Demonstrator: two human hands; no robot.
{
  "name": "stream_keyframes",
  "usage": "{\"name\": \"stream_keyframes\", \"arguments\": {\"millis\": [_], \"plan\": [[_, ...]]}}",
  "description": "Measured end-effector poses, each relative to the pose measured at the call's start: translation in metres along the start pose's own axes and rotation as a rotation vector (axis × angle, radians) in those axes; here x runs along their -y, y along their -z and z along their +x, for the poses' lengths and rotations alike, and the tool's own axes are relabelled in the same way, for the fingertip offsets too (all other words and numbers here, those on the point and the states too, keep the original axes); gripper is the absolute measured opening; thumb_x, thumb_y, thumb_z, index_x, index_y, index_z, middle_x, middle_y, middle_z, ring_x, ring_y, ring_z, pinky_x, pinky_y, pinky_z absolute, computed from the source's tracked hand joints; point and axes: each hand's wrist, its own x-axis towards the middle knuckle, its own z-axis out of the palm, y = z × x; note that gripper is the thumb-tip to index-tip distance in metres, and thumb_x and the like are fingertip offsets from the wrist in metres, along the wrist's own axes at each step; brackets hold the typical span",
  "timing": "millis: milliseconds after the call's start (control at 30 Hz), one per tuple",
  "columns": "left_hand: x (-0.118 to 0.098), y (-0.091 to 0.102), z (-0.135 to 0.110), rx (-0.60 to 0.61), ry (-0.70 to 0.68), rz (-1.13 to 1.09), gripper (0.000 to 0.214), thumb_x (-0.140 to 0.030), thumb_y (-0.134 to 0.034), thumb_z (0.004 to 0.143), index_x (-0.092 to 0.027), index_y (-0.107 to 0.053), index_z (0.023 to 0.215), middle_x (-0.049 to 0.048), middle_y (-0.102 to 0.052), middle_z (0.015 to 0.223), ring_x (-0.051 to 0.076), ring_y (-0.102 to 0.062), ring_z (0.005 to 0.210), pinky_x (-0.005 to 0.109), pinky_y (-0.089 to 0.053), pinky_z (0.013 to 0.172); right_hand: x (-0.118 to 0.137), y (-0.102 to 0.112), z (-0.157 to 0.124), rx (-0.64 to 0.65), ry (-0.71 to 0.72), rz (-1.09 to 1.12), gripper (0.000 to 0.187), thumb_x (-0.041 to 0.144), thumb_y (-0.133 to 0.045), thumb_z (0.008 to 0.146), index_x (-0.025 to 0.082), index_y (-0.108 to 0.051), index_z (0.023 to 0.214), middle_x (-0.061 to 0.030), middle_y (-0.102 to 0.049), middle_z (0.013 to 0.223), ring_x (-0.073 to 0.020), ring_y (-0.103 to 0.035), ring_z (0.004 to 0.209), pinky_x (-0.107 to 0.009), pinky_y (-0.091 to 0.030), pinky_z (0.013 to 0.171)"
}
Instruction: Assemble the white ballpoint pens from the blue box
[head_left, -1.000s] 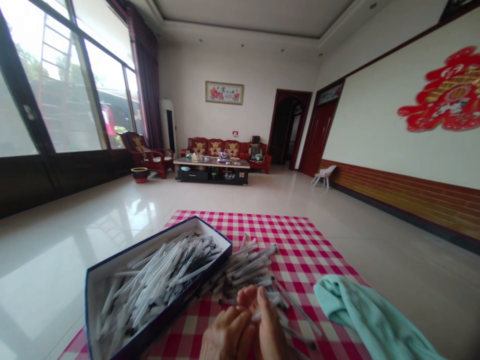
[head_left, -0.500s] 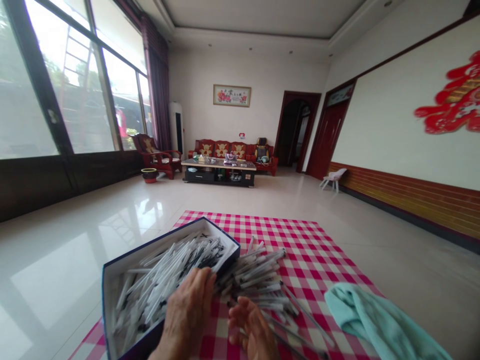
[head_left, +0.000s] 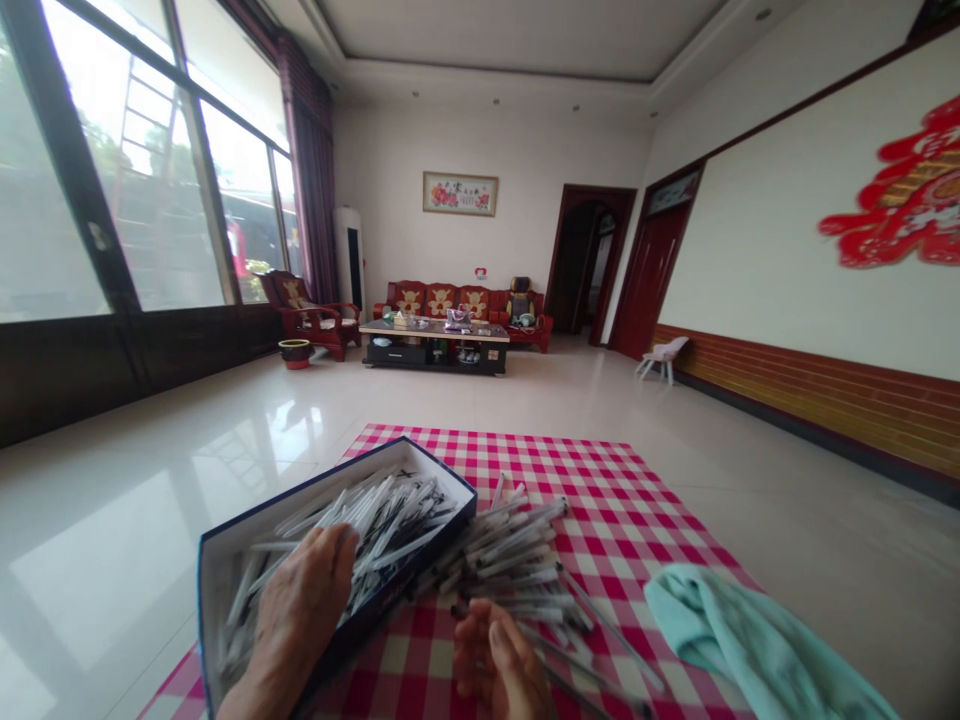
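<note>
A shallow white-lined box [head_left: 300, 503] with dark blue outer walls holds a heap of clear-and-white pens [head_left: 401, 515] with black parts. My left hand [head_left: 304, 595] is over this heap, its back toward me and its fingers bent down together. What its fingertips grip, if anything, is hidden. Beside the box, a loose pile of similar pens [head_left: 517, 545] lies on the checked cloth. Along the near edge of that pile, my right hand [head_left: 499, 650] rests on its side, fingers loosely curled and thumb apart, with nothing visible in it.
Under everything lies a pink-and-white checked cloth [head_left: 600, 480]. A mint-green cloth [head_left: 720, 620] is bunched at the right. Farther off stand a low table [head_left: 435, 335], a red wooden sofa [head_left: 540, 335], an armchair [head_left: 319, 318] and a small white chair [head_left: 661, 358].
My left hand has moved left, from the box's near right wall to over the pens inside. My right hand has stayed almost in place. The view has shifted slightly.
</note>
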Motion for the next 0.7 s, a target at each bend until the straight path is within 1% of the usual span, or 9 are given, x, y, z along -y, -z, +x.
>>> {"name": "stream_keyframes", "arguments": {"millis": [100, 167, 233, 300, 367, 433, 533, 600, 700], "plan": [[0.011, 0.006, 0.004, 0.071, 0.075, 0.060, 0.033, -0.035, -0.033, 0.092, -0.021, -0.063, 0.097, 0.0067, -0.069, 0.097, 0.025, -0.066, 0.089, 0.031, -0.044, 0.072, -0.001, 0.000, 0.001, 0.003, -0.005, 0.005, 0.047, 0.056, -0.073, 0.064, 0.018, -0.067, 0.091, -0.0046, -0.069, 0.075, -0.0153, -0.062, 0.058, -0.022, -0.044, 0.046], [0.017, 0.008, 0.005, 0.100, 0.125, 0.074, 0.036, -0.035, -0.033, 0.091, -0.021, -0.064, 0.102, 0.0077, -0.068, 0.105, 0.027, -0.065, 0.093, 0.033, -0.045, 0.073, -0.001, 0.000, 0.001, 0.013, -0.006, 0.009, 0.047, 0.056, -0.073, 0.065, 0.018, -0.066, 0.092, -0.0044, -0.069, 0.075, -0.0143, -0.062, 0.058, -0.021, -0.044, 0.046], [0.021, 0.007, 0.005, 0.103, 0.162, 0.084, 0.039, -0.035, -0.032, 0.091, -0.020, -0.062, 0.112, 0.0090, -0.066, 0.113, 0.028, -0.064, 0.095, 0.035, -0.046, 0.074, -0.002, 0.001, 0.002, 0.026, -0.005, 0.010, 0.047, 0.057, -0.071, 0.066, 0.018, -0.066, 0.092, -0.0046, -0.069, 0.075, -0.0141, -0.062, 0.058, -0.021, -0.044, 0.045], [0.024, 0.005, 0.005, 0.074, 0.159, 0.101, 0.044, -0.036, -0.032, 0.091, -0.017, -0.059, 0.120, 0.0110, -0.064, 0.117, 0.029, -0.063, 0.098, 0.036, -0.047, 0.075, -0.002, 0.002, 0.002, 0.038, 0.002, 0.004, 0.047, 0.057, -0.070, 0.068, 0.017, -0.066, 0.092, -0.0045, -0.069, 0.074, -0.0141, -0.062, 0.058, -0.021, -0.044, 0.045], [0.023, 0.003, 0.004, 0.009, 0.113, 0.115, 0.046, -0.037, -0.032, 0.091, -0.015, -0.058, 0.121, 0.0125, -0.063, 0.118, 0.030, -0.061, 0.102, 0.037, -0.047, 0.078, -0.004, 0.003, 0.002, 0.050, 0.012, -0.006, 0.046, 0.057, -0.070, 0.069, 0.017, -0.066, 0.092, -0.0043, -0.068, 0.075, -0.0136, -0.062, 0.059, -0.020, -0.044, 0.046], [0.018, 0.001, 0.003, -0.078, 0.056, 0.097, 0.044, -0.037, -0.034, 0.090, -0.015, -0.060, 0.118, 0.0114, -0.063, 0.118, 0.030, -0.059, 0.104, 0.036, -0.047, 0.080, -0.006, 0.003, 0.001, 0.064, 0.027, -0.021, 0.045, 0.056, -0.069, 0.070, 0.017, -0.066, 0.092, -0.0042, -0.068, 0.075, -0.0130, -0.061, 0.058, -0.019, -0.043, 0.046], [-0.001, -0.004, -0.002, -0.172, -0.048, -0.033, 0.033, -0.033, -0.040, 0.089, -0.020, -0.063, 0.108, 0.0067, -0.065, 0.112, 0.024, -0.062, 0.098, 0.031, -0.047, 0.079, -0.004, 0.001, -0.004, 0.085, 0.059, -0.051, 0.043, 0.057, -0.066, 0.072, 0.016, -0.066, 0.086, -0.0040, -0.068, 0.068, -0.0125, -0.059, 0.054, -0.020, -0.042, 0.047], [-0.019, -0.012, -0.010, -0.182, -0.161, -0.167, 0.026, -0.030, -0.044, 0.089, -0.021, -0.064, 0.102, 0.0044, -0.068, 0.103, 0.020, -0.063, 0.092, 0.029, -0.048, 0.078, 0.006, -0.002, -0.007, 0.080, 0.101, -0.096, 0.040, 0.056, -0.064, 0.074, 0.016, -0.065, 0.080, -0.0026, -0.065, 0.061, -0.0125, -0.057, 0.051, -0.021, -0.042, 0.047], [-0.048, -0.031, -0.030, -0.103, -0.381, -0.310, 0.022, -0.027, -0.044, 0.089, -0.022, -0.065, 0.095, 0.0033, -0.067, 0.087, 0.018, -0.063, 0.081, 0.028, -0.048, 0.073, 0.038, -0.003, -0.007, 0.062, 0.229, -0.304, 0.032, 0.049, -0.061, 0.079, 0.018, -0.065, 0.084, 0.0002, -0.061, 0.060, -0.0115, -0.053, 0.051, -0.022, -0.041, 0.049]]}}
